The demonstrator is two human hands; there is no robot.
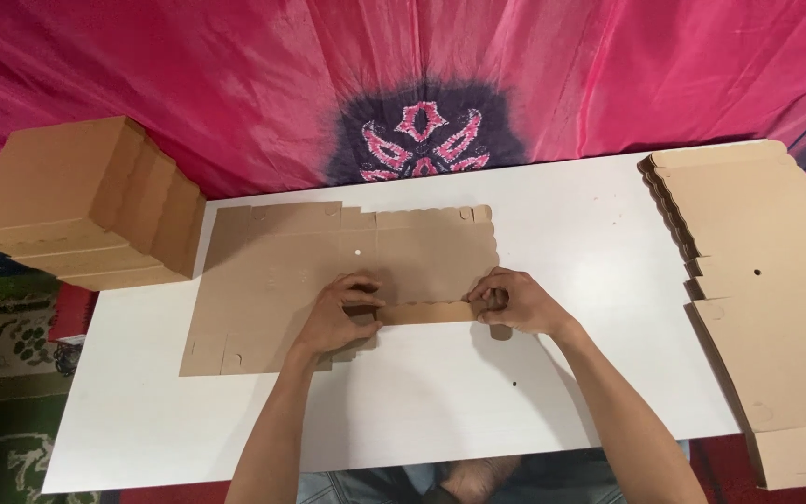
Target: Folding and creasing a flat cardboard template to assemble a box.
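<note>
Here a pink tie-dyed cloth (235,75) with a dark patterned centre fills the top of the view behind a white table (440,411). At the table's right edge a stack of flat, unfolded cardboard box blanks (776,308) hangs partly over the side, its scalloped edges showing at the far right corner. Off the table's far left corner sits a pile of folded cardboard boxes (76,201), stacked with their sides stepped. On the table's left half, reaching to its middle, lies a single flat cardboard box blank (291,261), its far edge near the table's back edge and its near edge toward the person.

The blank's near flap (426,312), a narrow strip with a wavy edge, is turned up from the sheet. The left hand (342,317) rests on the blank at the strip's left end, fingers curled and pressing down, thumb against the flap. The right hand (515,303) grips the strip's right end, fingers bent over it in a pinch. Both forearms come in from the table's near edge.
</note>
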